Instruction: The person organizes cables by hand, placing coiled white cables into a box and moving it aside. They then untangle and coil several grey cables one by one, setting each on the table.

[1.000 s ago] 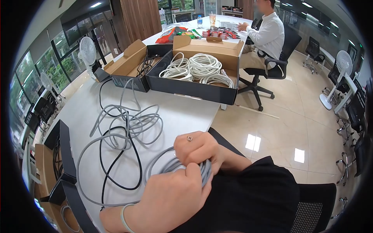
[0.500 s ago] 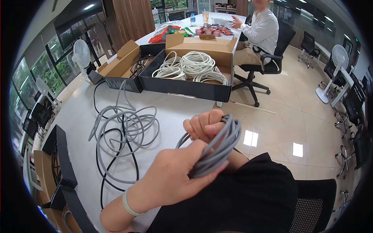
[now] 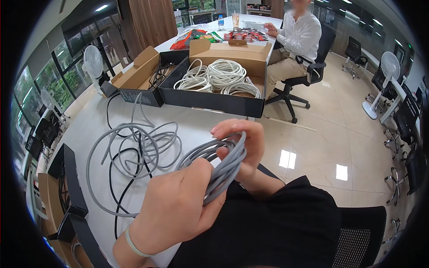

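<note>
A grey cable coil (image 3: 229, 169) is held between my hands above the table's front right edge. My left hand (image 3: 176, 201), with a pale wristband, is closed around the near side of the bundle. At the far side, the fingers of my right hand (image 3: 251, 142) curl over the loops, and a strand crosses near the fingertips. More grey cable (image 3: 88, 167) lies in loose, tangled loops on the white table to the left. A black cable (image 3: 111, 181) runs among those loops. My left hand hides part of the coil.
A black box (image 3: 210, 103) with coiled white cables stands at the table's far edge, beside another box (image 3: 140, 97) holding dark cables. More boxes (image 3: 76, 178) sit at lower left. A seated person (image 3: 304, 38) is at the farther table.
The coil and both hands have moved left. My right hand has gone from a closed fist to fingers curled over the loops. The loose grey loop on the table has spread wider leftward.
</note>
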Tool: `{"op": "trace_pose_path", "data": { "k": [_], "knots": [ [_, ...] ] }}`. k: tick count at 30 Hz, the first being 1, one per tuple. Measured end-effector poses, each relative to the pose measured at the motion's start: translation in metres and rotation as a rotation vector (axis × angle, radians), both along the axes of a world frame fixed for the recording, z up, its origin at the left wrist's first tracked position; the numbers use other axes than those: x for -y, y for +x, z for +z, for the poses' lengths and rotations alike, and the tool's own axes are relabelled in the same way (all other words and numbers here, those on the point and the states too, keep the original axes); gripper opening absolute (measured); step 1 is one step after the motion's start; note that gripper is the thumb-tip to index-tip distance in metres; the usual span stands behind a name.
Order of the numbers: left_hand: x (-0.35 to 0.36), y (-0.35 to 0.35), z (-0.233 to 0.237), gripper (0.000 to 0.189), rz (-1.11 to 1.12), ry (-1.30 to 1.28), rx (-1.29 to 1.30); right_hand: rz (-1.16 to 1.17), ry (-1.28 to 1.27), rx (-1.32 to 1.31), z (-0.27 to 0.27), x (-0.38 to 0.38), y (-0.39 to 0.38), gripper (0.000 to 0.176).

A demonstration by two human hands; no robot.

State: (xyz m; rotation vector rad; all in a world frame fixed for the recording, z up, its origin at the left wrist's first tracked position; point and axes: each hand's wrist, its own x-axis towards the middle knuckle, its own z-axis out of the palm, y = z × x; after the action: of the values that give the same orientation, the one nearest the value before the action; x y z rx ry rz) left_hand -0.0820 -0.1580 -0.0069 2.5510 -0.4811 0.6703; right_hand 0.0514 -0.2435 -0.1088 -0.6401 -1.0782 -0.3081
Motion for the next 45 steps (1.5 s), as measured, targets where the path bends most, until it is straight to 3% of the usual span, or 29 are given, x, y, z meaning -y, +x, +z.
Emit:
{"op": "trace_pose_path", "data": {
  "k": [2,4,6,7,8,10,15,17,18,20,22,24,25,27,31,34,35,36,38,39,40,42,44,45],
  "knots": [
    [-0.001,-0.001,0.001,0.022,0.011,0.11,-0.064,-0.151,-0.038,0.166,0.002,0.002,-0.001,0.04],
    [0.003,-0.003,-0.002,0.021,0.017,0.141,-0.076,-0.232,0.008,0.165,0.008,0.003,-0.003,0.034],
    [0.007,-0.006,-0.004,0.021,0.029,0.172,-0.084,-0.222,-0.222,0.443,0.011,0.017,0.005,0.029],
    [0.008,-0.009,-0.004,0.021,0.042,0.222,-0.119,-0.329,-0.219,0.542,0.017,0.018,0.006,0.025],
    [0.008,-0.01,-0.004,0.021,0.053,0.271,-0.155,-0.329,-0.22,0.542,0.017,0.019,0.006,0.025],
    [0.006,-0.008,-0.003,0.019,0.027,0.355,-0.071,-0.021,-0.236,0.546,0.015,0.021,0.007,0.027],
    [0.006,0.0,-0.004,0.018,0.108,0.456,0.124,-0.044,-0.236,0.337,0.008,0.017,0.001,0.021],
    [0.005,0.007,-0.004,0.037,0.216,0.32,0.306,-0.01,-0.142,-0.024,0.004,0.013,-0.003,0.018],
    [0.002,0.008,-0.003,0.037,0.218,0.318,0.308,-0.009,-0.145,-0.021,0.003,0.011,-0.004,0.018],
    [-0.008,0.011,0.0,0.046,0.289,0.092,0.183,0.371,0.117,-0.367,0.002,0.009,-0.004,0.017],
    [-0.014,0.014,0.002,0.051,0.28,0.008,0.031,0.346,0.14,-0.345,0.001,0.005,-0.004,0.017],
    [-0.018,0.022,0.0,0.057,0.027,-0.433,-0.171,0.561,0.264,-0.454,0.002,0.001,-0.009,0.015],
    [-0.016,0.024,0.0,0.057,0.03,-0.435,-0.17,0.564,0.262,-0.455,0.001,-0.001,-0.009,0.015],
    [-0.011,0.025,-0.002,0.062,-0.076,-0.783,-0.162,0.511,0.208,-0.5,0.001,-0.005,-0.01,0.012],
    [-0.015,0.018,0.008,0.057,-0.092,-0.8,-0.195,0.566,0.258,-0.515,0.008,-0.012,-0.022,0.009],
    [-0.021,0.016,0.007,0.054,-0.145,-0.801,-0.216,0.683,0.273,-0.32,0.013,-0.018,-0.014,0.009],
    [-0.018,0.017,0.006,0.039,-0.105,-0.748,-0.139,0.807,0.332,-0.39,0.012,-0.018,-0.015,0.012],
    [-0.022,0.018,0.006,0.039,-0.109,-0.744,-0.129,0.81,0.33,-0.378,0.011,-0.02,-0.009,0.012],
    [-0.033,0.016,0.001,0.03,-0.046,-0.389,-0.042,0.255,0.053,-0.217,0.007,-0.023,-0.003,0.014],
    [-0.033,0.018,-0.001,0.03,-0.02,-0.295,0.064,0.595,0.124,-0.44,0.005,-0.019,-0.007,0.026],
    [-0.031,0.016,0.001,0.03,-0.012,-0.295,0.058,0.602,0.124,-0.447,0.007,-0.018,-0.004,0.026],
    [-0.027,0.012,0.007,0.032,0.127,0.083,0.205,-0.154,-0.115,-0.042,0.02,-0.018,0.012,0.041],
    [-0.027,0.017,0.0,0.036,0.178,0.171,0.262,-0.61,0.168,0.12,0.028,-0.022,0.017,0.052],
    [-0.027,0.019,-0.004,0.032,0.211,0.19,0.252,-0.725,0.107,0.293,0.034,-0.014,0.017,0.05]
  ]
}}
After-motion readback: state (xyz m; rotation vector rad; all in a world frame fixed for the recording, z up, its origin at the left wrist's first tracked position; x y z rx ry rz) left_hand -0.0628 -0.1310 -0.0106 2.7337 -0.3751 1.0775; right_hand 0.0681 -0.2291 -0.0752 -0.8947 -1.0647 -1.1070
